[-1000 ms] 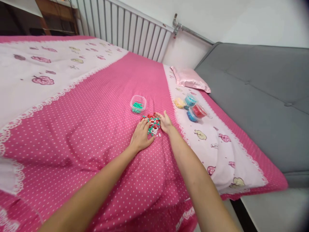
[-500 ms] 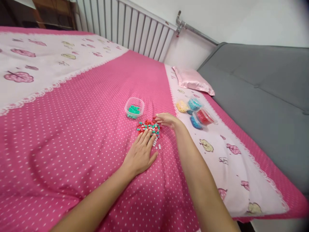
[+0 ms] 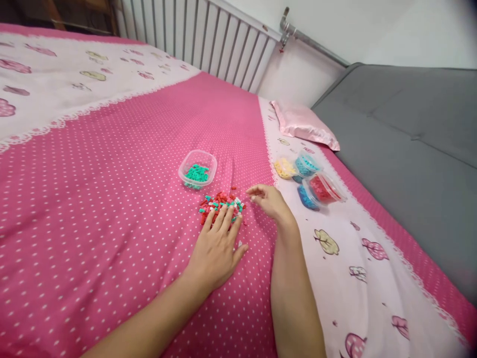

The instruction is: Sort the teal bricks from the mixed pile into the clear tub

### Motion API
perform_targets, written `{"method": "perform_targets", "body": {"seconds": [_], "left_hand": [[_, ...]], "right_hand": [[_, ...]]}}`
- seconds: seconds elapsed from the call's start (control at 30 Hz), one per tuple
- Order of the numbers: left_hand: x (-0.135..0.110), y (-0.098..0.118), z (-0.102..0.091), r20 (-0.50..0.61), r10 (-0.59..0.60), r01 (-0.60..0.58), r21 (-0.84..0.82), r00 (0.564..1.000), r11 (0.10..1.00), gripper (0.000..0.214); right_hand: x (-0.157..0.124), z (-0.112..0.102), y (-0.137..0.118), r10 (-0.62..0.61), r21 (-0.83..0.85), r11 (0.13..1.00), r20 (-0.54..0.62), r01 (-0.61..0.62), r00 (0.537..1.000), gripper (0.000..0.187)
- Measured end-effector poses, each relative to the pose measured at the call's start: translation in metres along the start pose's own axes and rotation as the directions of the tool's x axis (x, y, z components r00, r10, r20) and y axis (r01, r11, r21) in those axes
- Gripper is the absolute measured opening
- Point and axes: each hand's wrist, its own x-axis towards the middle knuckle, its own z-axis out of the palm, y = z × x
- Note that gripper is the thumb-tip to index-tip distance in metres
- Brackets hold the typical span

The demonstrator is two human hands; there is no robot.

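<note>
A loose pile of small red, green and white plastic pieces [image 3: 219, 200] lies on the pink dotted bedspread [image 3: 122, 199]. My left hand [image 3: 218, 241] rests flat with fingers spread, its fingertips over the near side of the pile and covering part of it. Just right of the pile, my right hand [image 3: 270, 201] hovers with its fingers stretched out and slightly curved; no piece shows in it. Beyond the pile on the left stands a clear plastic tub [image 3: 213, 169] with green pieces [image 3: 197, 173] inside.
To the right sit clear tubs of yellow pieces [image 3: 285, 169], light blue pieces [image 3: 306, 165], red pieces [image 3: 323, 189] and blue pieces [image 3: 307, 197]. A pink pillow [image 3: 305, 124] lies behind them, against the grey padded headboard [image 3: 402, 114]. A white radiator [image 3: 204, 40] lines the far wall.
My right hand has drawn back from the pile's edge towards the right. The pile looks more spread to the left, and my left hand remains on it. The view has shifted slightly.
</note>
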Motion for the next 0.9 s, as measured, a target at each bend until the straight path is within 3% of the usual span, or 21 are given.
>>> {"method": "perform_targets", "body": {"seconds": [0.2, 0.37, 0.6, 0.9], "left_hand": [[-0.003, -0.003, 0.000, 0.002, -0.008, 0.008, 0.012, 1.000, 1.000, 0.058], [-0.002, -0.003, -0.002, 0.017, -0.001, 0.001, 0.000, 1.000, 1.000, 0.058], [-0.002, -0.003, 0.001, -0.018, -0.014, 0.014, -0.014, 1.000, 1.000, 0.056], [-0.002, -0.003, -0.001, 0.010, 0.002, -0.002, -0.022, 1.000, 1.000, 0.057]], "right_hand": [[-0.001, 0.004, 0.000, -0.062, -0.052, 0.996, 0.108, 0.068, 0.992, 0.024], [-0.001, 0.009, 0.003, -0.054, -0.155, 0.986, 0.079, 0.065, 0.995, 0.020], [-0.001, 0.018, 0.001, -0.033, -0.193, 0.980, 0.097, 0.051, 0.995, 0.013], [-0.001, 0.028, -0.003, 0.002, -0.260, 0.966, 0.029, 0.006, 1.000, 0.010]]}}
